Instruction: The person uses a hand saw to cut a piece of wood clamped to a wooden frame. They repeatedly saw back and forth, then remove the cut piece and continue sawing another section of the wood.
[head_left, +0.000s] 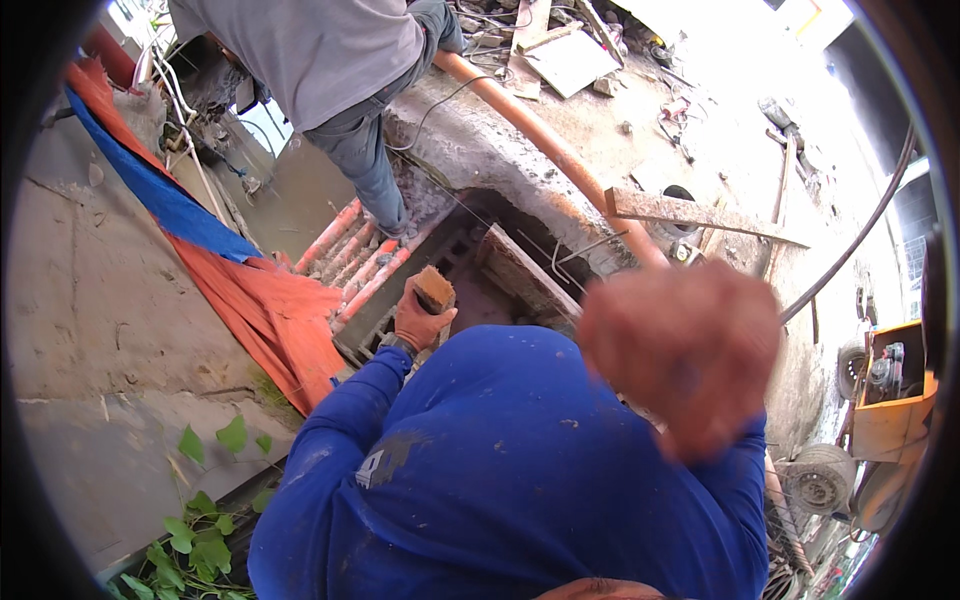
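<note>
My left hand [415, 325] is closed around a squared piece of wood [434, 287]. The wood's rough, pale brown end faces up, above the edge of a dug-out pit [470, 255]. Raised high and close to the camera on the right, my right hand [685, 350] is blurred. Its fingers look curled into a fist, and whatever they may hold is hidden. Both arms wear blue sleeves. Inside the pit, a wooden board [525, 270] leans beyond my left hand, near thin bent metal rods [575, 255].
Beyond the pit, another person [300, 60] in grey stands by orange pipes [360, 255]. A long orange pipe [530, 125] crosses the concrete, with a plank [700, 215] over it. Orange and blue sheeting [240, 290] lies left; a wheeled yellow machine [890, 400] stands right.
</note>
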